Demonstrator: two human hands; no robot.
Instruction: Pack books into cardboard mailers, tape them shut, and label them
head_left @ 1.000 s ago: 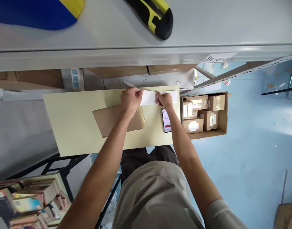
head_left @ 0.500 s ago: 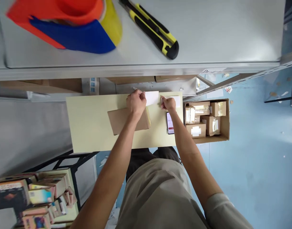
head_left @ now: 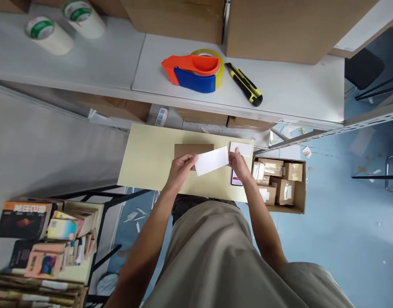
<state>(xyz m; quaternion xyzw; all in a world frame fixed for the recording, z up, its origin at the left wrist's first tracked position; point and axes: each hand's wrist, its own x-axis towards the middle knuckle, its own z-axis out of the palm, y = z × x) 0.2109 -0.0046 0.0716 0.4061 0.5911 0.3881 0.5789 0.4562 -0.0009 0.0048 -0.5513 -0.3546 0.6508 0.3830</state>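
Note:
A blank white paper slip (head_left: 212,161) is held up, slightly tilted, above the pale yellow table (head_left: 145,158). My left hand (head_left: 180,169) pinches its left end between thumb and fingers. At the right end, my right hand (head_left: 239,164) has its fingers curled against the slip's edge. Behind the slip lies a flat brown cardboard box (head_left: 193,149), partly covered by the slip and my left hand. A white pad or stack of slips (head_left: 245,148) lies just beyond my right hand. Partly under that hand is a phone (head_left: 236,179) with a lit screen.
On the shelf above the table are an orange and blue tape dispenser (head_left: 196,79), a yellow and black utility knife (head_left: 244,84) and tape rolls (head_left: 57,40). An open carton (head_left: 299,188) of small taped boxes stands at right. Books (head_left: 39,239) fill a rack at lower left.
The white slip has been lifted toward me and now spans both hands. My right hand has moved off the white pad. The view has shifted, showing more of the shelf.

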